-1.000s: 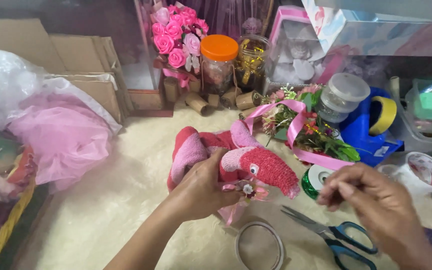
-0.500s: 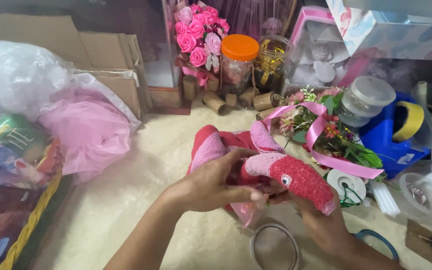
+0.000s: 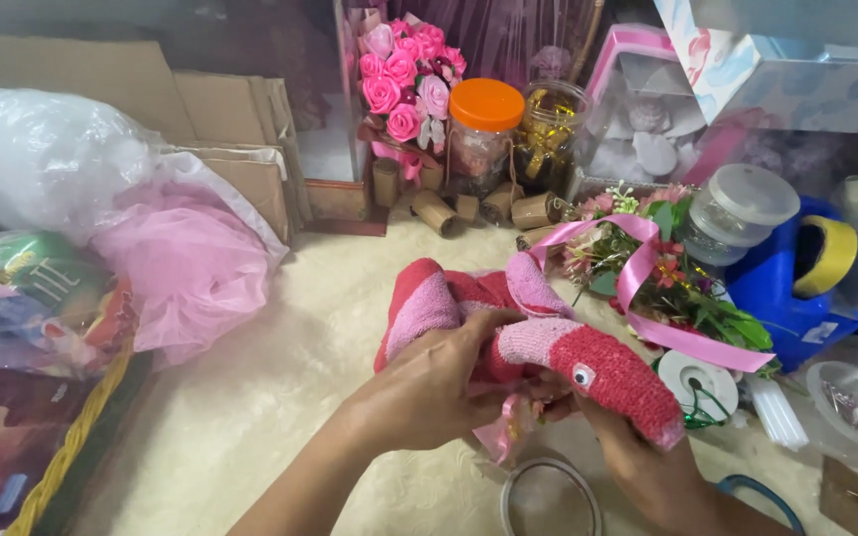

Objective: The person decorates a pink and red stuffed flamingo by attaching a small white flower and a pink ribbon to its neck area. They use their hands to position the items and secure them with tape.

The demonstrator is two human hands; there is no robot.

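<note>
1. The left hand closes over the middle of a towel animal, a rolled red and pink towel shape with a stick-on eye, and grips its body from above.
2. The right hand comes up from below and cups the red head end, its fingers wrapped under the cloth, so both hands hold the same piece.
3. The towel animal is at the centre of the view, lifted just above the cream fluffy counter, with its pink folded ends pointing toward the far side.
4. A scrap of pink ribbon hangs under the towel between the two hands.
5. A clear tape roll lies flat on the counter just below the hands.
6. Right of the towel lies a flower bunch of small blooms and green leaves, tied with a wide pink satin band.
7. A white spool with green thread rests near the right hand.
8. Behind, a jar with an orange lid stands next to a pink rose bouquet and several cardboard tubes.
9. A heap of pink tulle lies well to the left.
</note>
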